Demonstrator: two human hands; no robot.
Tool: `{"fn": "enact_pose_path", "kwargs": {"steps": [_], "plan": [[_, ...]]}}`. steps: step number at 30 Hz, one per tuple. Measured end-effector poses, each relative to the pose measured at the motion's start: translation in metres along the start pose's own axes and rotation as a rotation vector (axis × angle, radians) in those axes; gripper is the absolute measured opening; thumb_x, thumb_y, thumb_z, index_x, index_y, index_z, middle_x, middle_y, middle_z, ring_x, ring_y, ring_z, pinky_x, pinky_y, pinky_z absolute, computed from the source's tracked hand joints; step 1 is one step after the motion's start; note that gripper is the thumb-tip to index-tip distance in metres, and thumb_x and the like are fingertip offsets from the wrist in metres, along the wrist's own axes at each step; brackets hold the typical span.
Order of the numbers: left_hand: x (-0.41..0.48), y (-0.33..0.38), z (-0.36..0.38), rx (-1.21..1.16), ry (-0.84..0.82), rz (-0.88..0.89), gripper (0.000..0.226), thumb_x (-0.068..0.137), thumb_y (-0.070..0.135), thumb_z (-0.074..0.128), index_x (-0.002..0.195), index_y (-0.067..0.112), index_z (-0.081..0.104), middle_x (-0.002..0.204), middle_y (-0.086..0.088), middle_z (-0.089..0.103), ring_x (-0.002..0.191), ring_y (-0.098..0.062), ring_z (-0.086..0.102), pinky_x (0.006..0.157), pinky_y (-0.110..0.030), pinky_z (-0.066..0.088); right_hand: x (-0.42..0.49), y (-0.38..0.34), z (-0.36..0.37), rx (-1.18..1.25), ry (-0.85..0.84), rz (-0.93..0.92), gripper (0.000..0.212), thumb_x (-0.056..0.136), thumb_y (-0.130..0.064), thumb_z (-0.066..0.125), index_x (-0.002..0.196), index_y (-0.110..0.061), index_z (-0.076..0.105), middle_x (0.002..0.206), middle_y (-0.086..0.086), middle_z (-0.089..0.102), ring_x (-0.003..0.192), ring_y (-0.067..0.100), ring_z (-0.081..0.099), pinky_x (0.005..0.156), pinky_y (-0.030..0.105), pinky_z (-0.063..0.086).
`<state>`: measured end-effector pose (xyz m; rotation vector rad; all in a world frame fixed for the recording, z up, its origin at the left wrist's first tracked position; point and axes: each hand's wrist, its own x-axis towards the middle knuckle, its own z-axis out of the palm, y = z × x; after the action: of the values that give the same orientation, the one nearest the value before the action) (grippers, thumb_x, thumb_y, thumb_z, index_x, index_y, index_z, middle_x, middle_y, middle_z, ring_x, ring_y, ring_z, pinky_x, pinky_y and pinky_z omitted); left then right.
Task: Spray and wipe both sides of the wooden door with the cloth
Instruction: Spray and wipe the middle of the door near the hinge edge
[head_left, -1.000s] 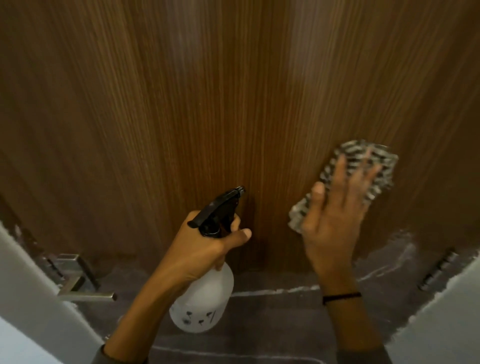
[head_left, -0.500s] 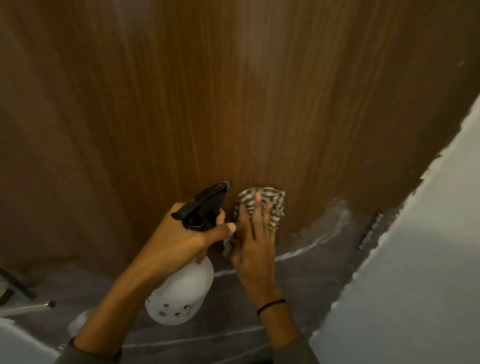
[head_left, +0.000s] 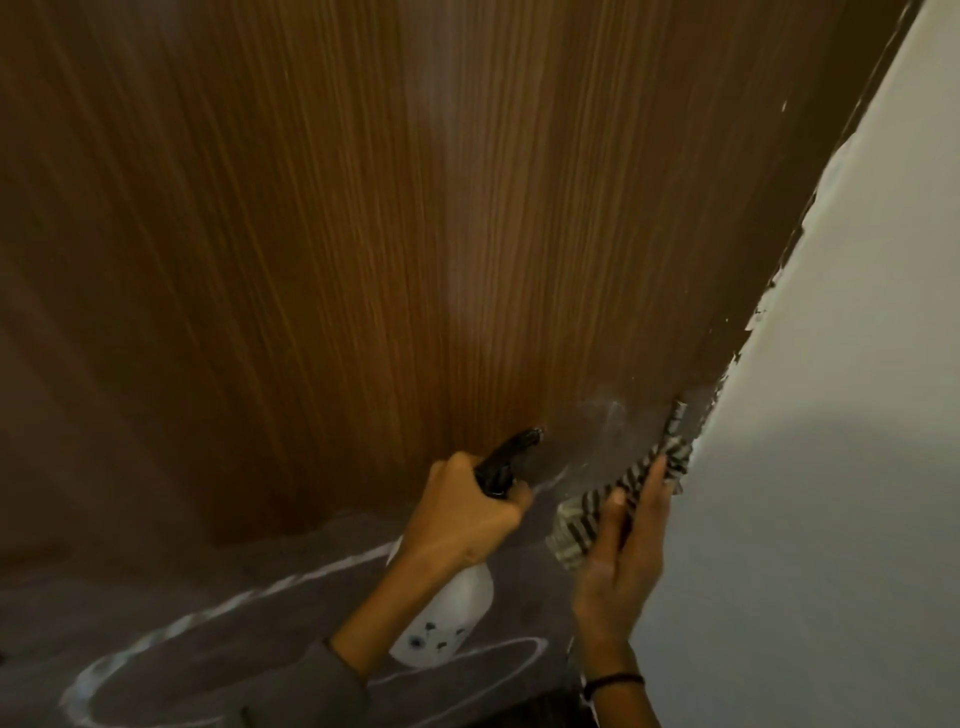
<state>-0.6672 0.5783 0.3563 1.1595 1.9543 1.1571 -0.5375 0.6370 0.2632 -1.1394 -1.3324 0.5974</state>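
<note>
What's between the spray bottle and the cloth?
Only a bare strip of dark floor with a pale streak separates bottle from cloth, as the head view shows.

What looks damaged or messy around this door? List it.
The painted edge of the white wall beside the wooden door is ragged and chipped, not a clean line. The dark floor carries curving whitish streaks, like smeared residue.
</note>
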Motion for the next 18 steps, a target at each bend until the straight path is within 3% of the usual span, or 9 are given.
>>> {"fn": "enact_pose_path", "kwargs": {"steps": [3,5,7,9,11,14,18], "plan": [[0.005,0.004,0.000,0.002,-0.011,-0.023,0.031,0.090,0.026,0.075,0.068,0.012,0.057,0.054,0.000,0.051,0.038,-0.004,0.046,0.042,-0.022,0.036,0.014,-0.014,0.002,0.031,-0.003,-0.092,0.052,0.105,-0.055,0.028,0.155,-0.044,0.017,0.162,-0.014,0.018,0.143,-0.021,0.008,0.112,0.002,0.012],[0.007,0.009,-0.010,-0.002,-0.009,0.010,0.035,0.090,0.027,0.075,0.064,0.011,0.057,0.052,-0.003,0.054,0.044,-0.016,0.054,0.045,-0.030,0.040,0.025,-0.025,0.017,0.071,-0.078,-0.191,0.051,0.108,-0.040,0.033,0.157,-0.034,0.017,0.166,-0.002,0.016,0.147,-0.014,0.008,0.114,0.004,0.013],[0.008,0.019,-0.022,0.013,0.015,0.065,0.032,0.090,0.027,0.075,0.069,0.005,0.065,0.058,-0.011,0.063,0.051,-0.027,0.061,0.049,-0.041,0.048,0.039,-0.039,0.041,0.109,-0.185,-0.328,0.055,0.109,-0.027,0.036,0.159,-0.037,0.016,0.169,-0.003,0.006,0.155,0.006,0.005,0.124,0.021,0.013],[0.011,0.031,-0.029,0.019,0.060,0.114,0.029,0.090,0.027,0.075,0.072,0.005,0.069,0.061,-0.012,0.065,0.052,-0.022,0.062,0.052,-0.041,0.052,0.059,-0.048,0.063,-0.002,-0.239,-0.548,0.051,0.109,-0.032,0.032,0.159,-0.032,0.019,0.168,-0.014,-0.006,0.157,0.021,-0.003,0.127,0.045,0.004],[0.015,0.041,-0.035,0.038,0.075,0.170,0.026,0.091,0.027,0.075,0.075,0.007,0.070,0.059,-0.006,0.065,0.049,-0.015,0.060,0.052,-0.036,0.051,0.076,-0.048,0.075,-0.151,-0.208,-0.662,0.051,0.108,-0.043,0.025,0.157,-0.030,0.021,0.166,-0.019,-0.013,0.156,0.021,-0.010,0.124,0.048,-0.008],[0.023,0.052,-0.041,0.081,0.080,0.250,0.024,0.092,0.029,0.073,0.076,0.012,0.070,0.057,0.000,0.065,0.046,-0.007,0.057,0.047,-0.022,0.046,0.088,-0.030,0.081,-0.151,-0.063,-0.556,0.053,0.108,-0.047,0.020,0.157,-0.027,0.020,0.169,-0.013,-0.007,0.157,0.021,-0.006,0.124,0.054,0.000],[0.028,0.055,-0.042,0.030,0.060,0.275,0.020,0.094,0.027,0.071,0.080,0.012,0.070,0.053,0.006,0.064,0.042,-0.005,0.056,0.047,-0.017,0.043,0.079,0.011,0.084,-0.029,0.113,-0.146,0.057,0.108,-0.048,0.021,0.160,-0.027,0.011,0.169,0.008,0.004,0.157,0.030,0.006,0.121,0.060,0.020]]}}
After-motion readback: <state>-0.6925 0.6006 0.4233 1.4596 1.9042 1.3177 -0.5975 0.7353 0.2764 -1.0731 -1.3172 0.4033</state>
